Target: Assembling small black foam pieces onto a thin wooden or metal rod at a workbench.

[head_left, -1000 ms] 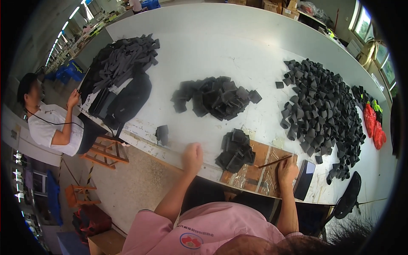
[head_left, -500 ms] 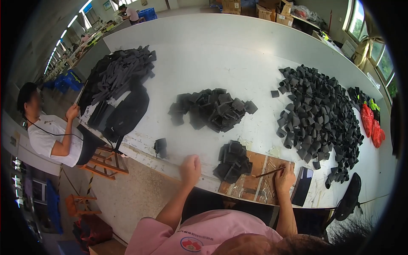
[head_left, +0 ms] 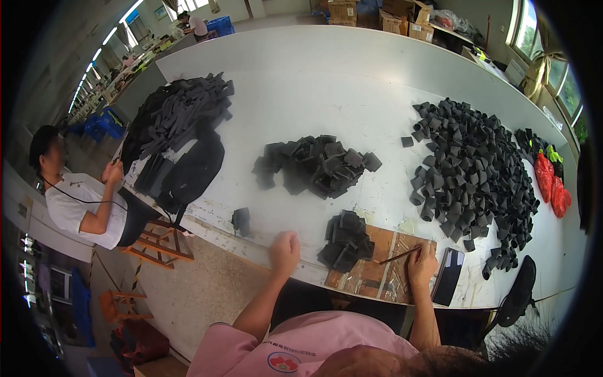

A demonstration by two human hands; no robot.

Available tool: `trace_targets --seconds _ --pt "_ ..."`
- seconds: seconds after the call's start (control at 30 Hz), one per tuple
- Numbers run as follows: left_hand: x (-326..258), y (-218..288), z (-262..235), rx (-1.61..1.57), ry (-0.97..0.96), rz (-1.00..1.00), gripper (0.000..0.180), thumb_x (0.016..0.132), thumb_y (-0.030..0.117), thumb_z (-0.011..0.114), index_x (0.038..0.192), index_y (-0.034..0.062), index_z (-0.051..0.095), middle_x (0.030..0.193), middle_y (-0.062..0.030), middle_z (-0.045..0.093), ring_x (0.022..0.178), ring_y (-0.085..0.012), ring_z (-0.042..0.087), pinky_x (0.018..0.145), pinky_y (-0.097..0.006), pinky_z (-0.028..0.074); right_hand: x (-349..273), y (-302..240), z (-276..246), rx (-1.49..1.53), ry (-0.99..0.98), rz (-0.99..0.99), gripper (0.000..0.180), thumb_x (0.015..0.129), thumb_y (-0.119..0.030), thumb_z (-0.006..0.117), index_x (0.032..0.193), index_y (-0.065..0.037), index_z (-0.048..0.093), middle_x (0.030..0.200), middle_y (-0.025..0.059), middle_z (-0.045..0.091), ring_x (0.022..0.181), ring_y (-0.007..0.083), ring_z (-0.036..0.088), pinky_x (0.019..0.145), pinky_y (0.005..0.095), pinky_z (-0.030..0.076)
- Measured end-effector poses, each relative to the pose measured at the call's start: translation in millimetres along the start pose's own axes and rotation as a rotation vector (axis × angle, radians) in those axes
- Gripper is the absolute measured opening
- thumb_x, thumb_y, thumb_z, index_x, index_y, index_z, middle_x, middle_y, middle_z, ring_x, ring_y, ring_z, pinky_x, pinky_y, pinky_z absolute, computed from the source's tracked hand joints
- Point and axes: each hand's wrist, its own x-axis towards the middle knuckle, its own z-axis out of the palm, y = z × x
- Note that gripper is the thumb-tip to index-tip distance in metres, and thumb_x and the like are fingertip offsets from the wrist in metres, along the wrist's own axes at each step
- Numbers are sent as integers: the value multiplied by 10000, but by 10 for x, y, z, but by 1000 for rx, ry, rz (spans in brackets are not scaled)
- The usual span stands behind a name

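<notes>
At the table's front edge my left hand (head_left: 284, 253) is closed, fingers curled; whatever it might hold is hidden. A small stack of black fabric pieces (head_left: 241, 222) lies just beyond it to the left. My right hand (head_left: 423, 264) grips a thin brown stick (head_left: 398, 255) that points left over a brown board (head_left: 375, 267) partly covered with clear tape. A pile of flat black pieces (head_left: 345, 242) overlaps the board's left end, between my hands. Farther back sits a larger heap of similar black pieces (head_left: 326, 164).
Rolled black pieces (head_left: 471, 166) form a big heap on the right. A dark phone (head_left: 448, 276) lies beside my right hand. Black strips (head_left: 185, 110) and a black bag (head_left: 195, 173) occupy the left, where a person in white (head_left: 85, 201) sits. Red plastic bags (head_left: 553, 188) lie far right.
The view has shifted slightly. Both my hands keep nearly the same places and grips. The seated person's hands have come together near the table edge.
</notes>
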Motion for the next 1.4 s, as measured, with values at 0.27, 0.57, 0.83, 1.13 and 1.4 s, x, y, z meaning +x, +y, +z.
trace_targets --seconds 0.27,0.57,0.83,1.13,1.4 --pt "-12 -23 7 -6 -1 -2 87 732 13 547 817 25 555 732 -103 566 584 -230 559 534 -311 444 0 4 5 3 -2 10 121 707 -38 534 825 -59 515 757 137 517 672 346 530 550 415 426" --pt "-11 -22 1 -2 -2 -3 85 729 10 546 810 33 553 720 -99 559 572 -233 551 525 -312 438 -3 29 16 14 19 -20 106 715 -31 547 814 -60 521 732 116 516 654 320 530 528 404 427" --pt "0 -9 -1 -9 3 -1 82 723 5 547 800 35 546 708 -102 549 560 -243 542 515 -320 430 10 23 1 74 21 17 80 716 -35 549 792 -51 531 718 121 519 622 327 527 522 403 422" --pt "-11 17 -33 -25 -16 -23 76 724 16 548 797 36 544 703 -101 546 559 -240 542 513 -320 430 9 16 -19 58 14 2 63 721 -38 546 779 -41 523 718 132 521 617 342 524 519 408 417" --pt "7 8 -30 -46 -25 -37 71 726 25 543 796 36 548 712 -99 553 565 -234 547 525 -315 440 41 -12 -16 82 25 -2 55 730 -50 549 761 -33 507 728 143 516 617 354 531 522 403 405"
